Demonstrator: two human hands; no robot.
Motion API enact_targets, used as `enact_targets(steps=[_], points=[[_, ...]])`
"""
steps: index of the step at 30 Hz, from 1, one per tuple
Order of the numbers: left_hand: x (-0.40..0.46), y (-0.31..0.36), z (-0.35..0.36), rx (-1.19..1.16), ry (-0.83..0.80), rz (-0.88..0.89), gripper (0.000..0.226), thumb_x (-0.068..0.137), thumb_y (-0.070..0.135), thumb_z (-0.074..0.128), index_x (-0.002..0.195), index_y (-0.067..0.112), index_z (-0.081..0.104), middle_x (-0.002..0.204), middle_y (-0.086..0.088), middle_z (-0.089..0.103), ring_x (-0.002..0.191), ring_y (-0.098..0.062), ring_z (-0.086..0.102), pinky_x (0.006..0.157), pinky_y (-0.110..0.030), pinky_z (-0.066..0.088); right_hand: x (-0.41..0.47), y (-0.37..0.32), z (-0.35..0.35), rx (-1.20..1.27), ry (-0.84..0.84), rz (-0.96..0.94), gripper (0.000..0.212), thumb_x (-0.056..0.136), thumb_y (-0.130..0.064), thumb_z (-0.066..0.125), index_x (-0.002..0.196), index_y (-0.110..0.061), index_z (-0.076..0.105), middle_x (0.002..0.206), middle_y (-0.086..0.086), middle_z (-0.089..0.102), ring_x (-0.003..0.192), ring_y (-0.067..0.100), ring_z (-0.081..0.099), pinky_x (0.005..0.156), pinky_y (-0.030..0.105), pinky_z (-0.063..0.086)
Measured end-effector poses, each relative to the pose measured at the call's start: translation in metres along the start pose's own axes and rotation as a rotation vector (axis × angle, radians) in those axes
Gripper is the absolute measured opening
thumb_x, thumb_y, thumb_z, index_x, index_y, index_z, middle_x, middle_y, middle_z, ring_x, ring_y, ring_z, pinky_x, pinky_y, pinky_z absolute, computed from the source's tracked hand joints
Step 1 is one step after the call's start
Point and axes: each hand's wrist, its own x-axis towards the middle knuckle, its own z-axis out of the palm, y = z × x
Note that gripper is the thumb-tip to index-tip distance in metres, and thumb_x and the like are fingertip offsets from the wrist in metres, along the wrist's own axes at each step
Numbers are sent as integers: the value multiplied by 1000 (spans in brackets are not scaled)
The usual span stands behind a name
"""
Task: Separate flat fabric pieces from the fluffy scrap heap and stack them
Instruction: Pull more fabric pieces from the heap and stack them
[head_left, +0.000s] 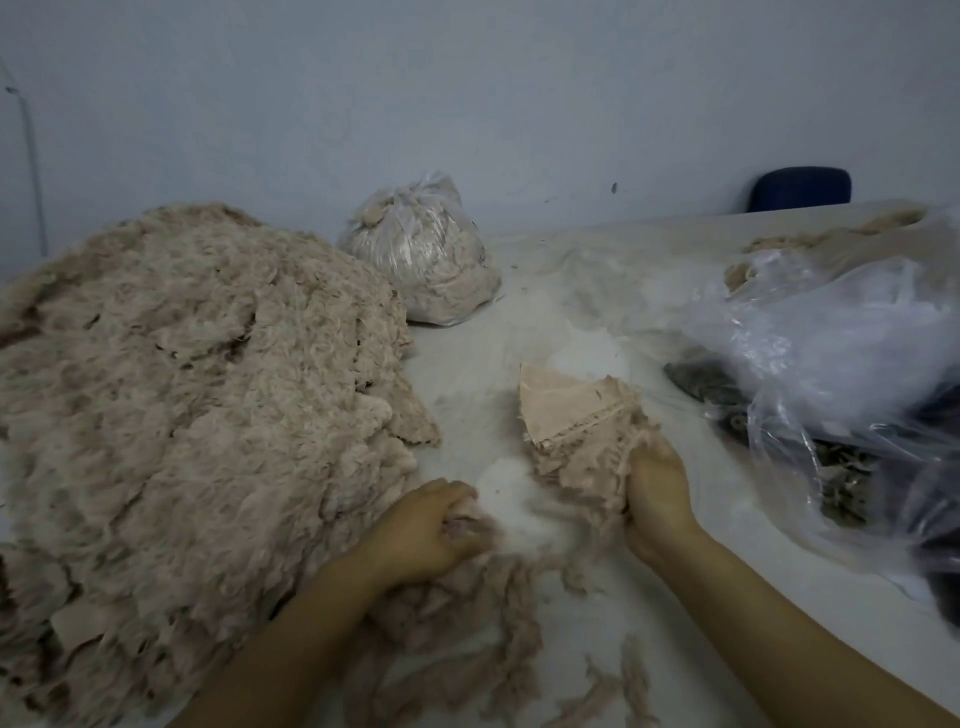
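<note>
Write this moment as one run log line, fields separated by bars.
left hand: grips fluff | right hand: holds stack of flat pieces | scrap heap: left

Both hands (657, 488) among beige fluffy scraps (182, 415)

No readable text, label, brand or number shows anywhere.

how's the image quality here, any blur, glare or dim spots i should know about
Head view: dim, flat, bluish light with dark corners; the wide angle bends the table edge; soft glare on the tied bag and the loose plastic; the fluffy heap is soft in detail; the left hand and right hand are slightly smeared.
</note>
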Motion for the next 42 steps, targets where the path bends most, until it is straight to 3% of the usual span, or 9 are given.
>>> enact_targets(steps=[5,10,12,16,21,31,35,38,42], points=[[6,52,-1,-324,71,120,94,60,74,68,140,45,28,125,29,37,104,10,47,76,-5,42,-11,16,11,-550,-224,-167,31,92,-20,57,65,-6,57,55,4,55,49,11,49,49,24,39],[12,63,1,-434,128,133,29,85,14,68,111,26,65,105,8,66,93,-1,60,80,-15,45,-13,16,13,-547,-365,-207,36,84,-8,65,52,-21,54,49,-11,46,50,5,42,51,23,35],[10,61,0,-533,80,132,21,92,11,58,109,20,68,79,8,73,65,9,58,61,-9,44,-13,13,7,-582,-416,-212,37,85,-12,68,52,-24,57,47,-13,47,47,-2,42,49,16,34],[14,54,-2,-809,164,-29,26,98,11,46,76,12,59,40,7,46,34,-5,36,38,-19,26,-11,11,0,-570,-451,-198,34,88,-24,67,64,-12,46,58,1,37,54,11,35,53,24,28],[12,57,0,-850,51,-91,8,94,28,56,101,24,58,56,6,57,44,-8,49,40,-18,38,-11,10,3,-620,-505,-166,48,92,-25,62,47,-24,46,44,-14,39,42,-1,35,47,16,29],[34,30,-4,-668,563,-198,27,98,10,44,74,19,54,62,7,45,68,-18,41,52,-26,31,-10,-6,-6,-388,-470,28,27,92,-24,61,74,-6,70,57,5,60,46,12,52,42,17,37],[24,31,-9,-662,275,-208,32,95,42,48,76,22,64,55,10,59,60,-15,54,54,-25,40,-3,-11,-12,-316,-418,49,33,94,-26,59,94,4,70,88,28,69,71,28,60,59,28,44],[21,53,-3,-884,-23,-165,55,77,71,48,89,24,74,86,4,75,82,-12,71,72,-24,55,-12,-7,4,-282,-463,28,38,94,-27,57,105,8,65,102,34,64,80,31,60,69,35,47],[23,73,3,-1261,222,-200,21,86,26,60,89,10,72,84,-11,73,77,-23,69,66,-28,55,-20,0,17,-280,-491,-37,33,97,-32,52,85,-4,66,67,7,64,57,15,56,49,21,42]])
